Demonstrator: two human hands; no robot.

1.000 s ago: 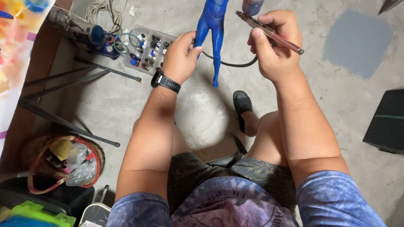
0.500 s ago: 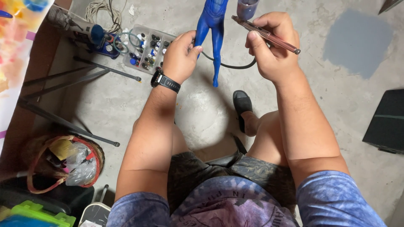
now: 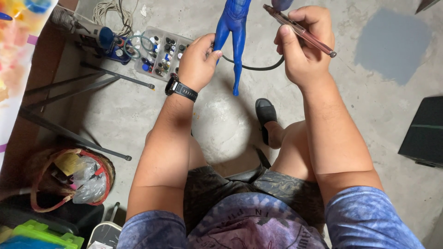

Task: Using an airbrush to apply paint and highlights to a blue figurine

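Observation:
My left hand (image 3: 199, 61), with a black watch on the wrist, grips one leg of a blue figure (image 3: 234, 28) that hangs upside-up with its legs pointing down; its upper body is cut off by the top edge. My right hand (image 3: 305, 46) is closed around a slim reddish airbrush (image 3: 300, 31), its tip near the figure's torso. A black hose (image 3: 254, 68) curves below the figure towards the airbrush.
A clear box of small paint bottles (image 3: 160, 53) lies on the concrete floor beside a blue tool and coiled cable. Easel legs (image 3: 69, 133) run at left, a basket of bags (image 3: 74, 177) below them, a black case (image 3: 424, 133) at right.
Both hands and the figure have shifted slightly upward and to the left in view; the grips are unchanged.

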